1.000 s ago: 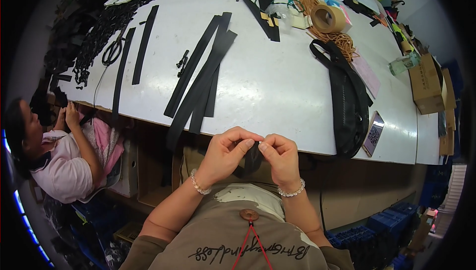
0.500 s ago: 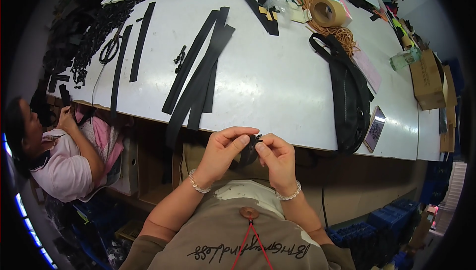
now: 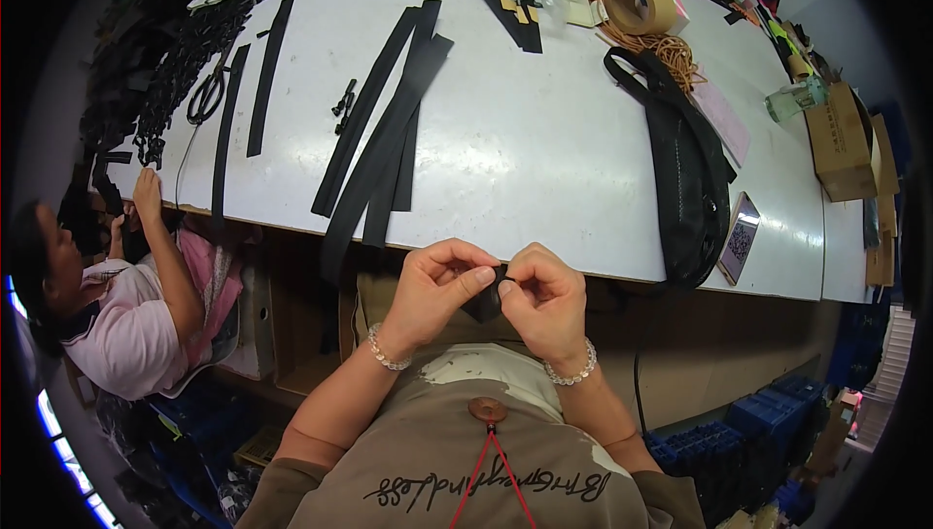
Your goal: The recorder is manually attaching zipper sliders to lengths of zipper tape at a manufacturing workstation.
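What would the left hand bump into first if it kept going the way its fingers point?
The left hand points sideways toward the right hand, so it would probably meet the small black piece pinched between them first, then the right hand's fingertips. Depth is hard to judge here.

I see a white desk (image 3: pixel 544 150) with black straps (image 3: pixel 384 140) at centre, tape roll (image 3: pixel 639 6) top right, black bag (image 3: pixel 685 170) and phone (image 3: pixel 740 238) at right.

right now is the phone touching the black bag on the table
Touching. The head view shows the phone lying at the table's front edge with its left side tucked against the black bag, no table showing between them.
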`<state>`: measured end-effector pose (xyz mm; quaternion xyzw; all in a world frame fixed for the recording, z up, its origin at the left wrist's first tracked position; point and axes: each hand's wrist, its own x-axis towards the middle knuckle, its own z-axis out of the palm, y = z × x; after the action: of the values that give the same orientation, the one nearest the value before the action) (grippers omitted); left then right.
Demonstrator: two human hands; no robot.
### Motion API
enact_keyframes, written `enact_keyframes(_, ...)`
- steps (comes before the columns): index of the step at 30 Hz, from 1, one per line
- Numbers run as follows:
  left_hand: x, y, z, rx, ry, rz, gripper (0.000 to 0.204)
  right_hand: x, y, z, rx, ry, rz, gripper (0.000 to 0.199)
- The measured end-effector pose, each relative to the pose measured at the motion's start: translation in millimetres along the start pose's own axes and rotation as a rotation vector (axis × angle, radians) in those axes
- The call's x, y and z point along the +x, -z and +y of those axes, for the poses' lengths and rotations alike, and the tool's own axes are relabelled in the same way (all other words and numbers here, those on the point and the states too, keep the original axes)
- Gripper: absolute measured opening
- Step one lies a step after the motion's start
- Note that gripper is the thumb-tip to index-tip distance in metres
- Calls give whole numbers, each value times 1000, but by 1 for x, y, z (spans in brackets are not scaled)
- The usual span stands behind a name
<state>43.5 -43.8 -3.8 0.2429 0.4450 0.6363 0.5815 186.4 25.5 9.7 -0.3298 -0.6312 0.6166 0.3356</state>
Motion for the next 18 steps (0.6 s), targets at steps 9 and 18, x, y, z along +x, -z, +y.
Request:
enact_keyframes(9, 1, 6, 15, 85, 29, -114, 10, -2, 3, -13, -135, 91, -58, 10)
enact_keyframes(18, 5, 0, 19, 138, 44, -10, 15, -2, -4, -6, 307, -94, 100, 5)
